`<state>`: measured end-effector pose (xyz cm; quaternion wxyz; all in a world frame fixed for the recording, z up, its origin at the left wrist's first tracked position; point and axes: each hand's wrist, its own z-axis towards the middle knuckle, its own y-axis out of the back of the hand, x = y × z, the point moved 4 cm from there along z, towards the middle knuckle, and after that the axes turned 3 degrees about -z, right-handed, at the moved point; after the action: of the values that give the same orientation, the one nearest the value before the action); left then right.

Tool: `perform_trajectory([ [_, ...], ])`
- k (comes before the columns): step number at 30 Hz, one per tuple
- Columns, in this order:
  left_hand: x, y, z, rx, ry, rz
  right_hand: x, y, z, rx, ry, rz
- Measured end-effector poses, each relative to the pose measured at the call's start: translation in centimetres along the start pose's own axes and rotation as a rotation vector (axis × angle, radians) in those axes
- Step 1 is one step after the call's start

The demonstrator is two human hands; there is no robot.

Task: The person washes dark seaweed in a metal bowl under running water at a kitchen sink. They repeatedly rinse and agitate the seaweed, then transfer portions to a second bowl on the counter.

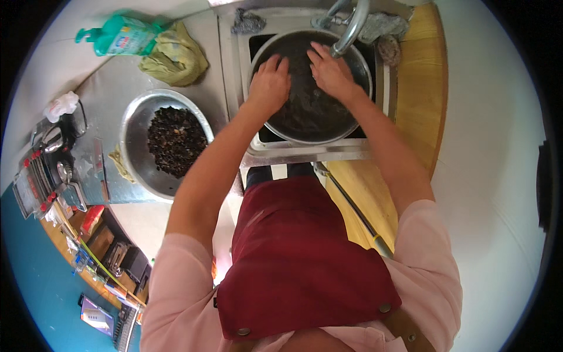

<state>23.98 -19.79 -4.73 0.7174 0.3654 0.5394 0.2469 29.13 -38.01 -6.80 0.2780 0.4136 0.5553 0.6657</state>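
A large round metal basin [311,141] sits in the sink, filled with dark, murky water [314,105]. At the basin's left side my left hand [270,83] reaches in, its fingertips at or just under the surface. My right hand [330,72] is over the upper right part of the water, fingers spread, close below the faucet spout [349,35]. Neither hand shows anything held; what lies under the water is hidden. Left of the sink, a second metal bowl [134,145] holds a heap of dark, crinkled pieces, perhaps wood ear fungus [176,141].
A green pump bottle [125,37] lies by a bunched olive cloth [176,57] on the steel counter [206,94]. A knife [101,169] rests near the bowl. Steel wool [248,22] and a grey rag [382,27] flank the faucet. A long-handled tool [352,207] leans below the sink.
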Motion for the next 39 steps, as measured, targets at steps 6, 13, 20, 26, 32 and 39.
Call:
perform_trajectory([
  [6,3.4,-8.9,4.0,0.235,0.104,0.226,-1.4,-5.0,3.0,0.128,0.132,-0.063],
  [13,2.6,-11.6,2.9,0.395,0.156,0.297,-3.8,-8.2,0.2,0.126,0.148,-0.124],
  [20,-0.1,-13.5,0.7,0.569,0.176,0.222,-5.0,-7.7,-4.5,0.407,-0.141,-0.107],
  [26,-0.9,-14.5,-2.8,0.524,0.150,0.090,-2.0,-7.5,-7.9,0.502,-0.235,0.060],
  [32,-0.1,-13.3,-5.5,0.759,0.336,0.022,2.2,-8.1,-9.3,0.489,-0.176,0.174],
  [39,3.9,-13.5,-5.1,0.799,0.394,-0.051,3.8,-17.4,-10.2,0.493,-1.072,1.284],
])
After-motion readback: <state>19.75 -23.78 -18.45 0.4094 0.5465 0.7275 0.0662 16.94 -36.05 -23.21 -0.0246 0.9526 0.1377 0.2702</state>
